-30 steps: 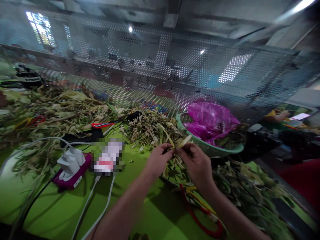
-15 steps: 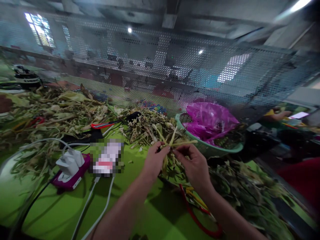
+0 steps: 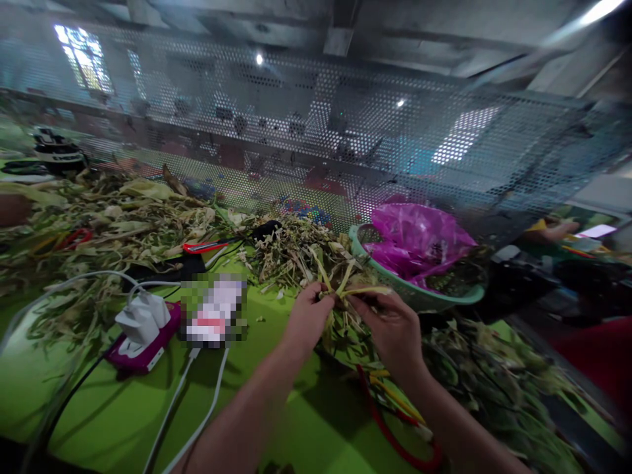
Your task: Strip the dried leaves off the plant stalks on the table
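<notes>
Both hands meet over the green table, pinching pale yellow-green plant strips [image 3: 340, 280] that fan outward from between the fingers. My left hand [image 3: 310, 316] is closed, thumb and fingertips pressed on the strips' base. On the other side my right hand [image 3: 392, 326] pinches the strip that points right. Just behind the hands lies a heap of dried plant scraps [image 3: 291, 253]. Below my right wrist are red-handled scissors [image 3: 378, 411] and some yellow-handled tool [image 3: 397, 398], partly hidden by the forearm. Which plant the strips come from I cannot tell.
A green basket [image 3: 444, 299] with a purple plastic bag [image 3: 419, 240] stands at right. Leafy stems [image 3: 494, 388] lie below it. At left are a purple power strip [image 3: 143, 355], a phone [image 3: 217, 313] on a cable, a red cutter [image 3: 205, 247] and withered leaves [image 3: 123, 224]. Perforated metal screen [image 3: 296, 125] behind.
The strips have shifted slightly between my fingers, and my right hand has turned a little. Both hands stay at nearly the same spot; the whole view has moved slightly.
</notes>
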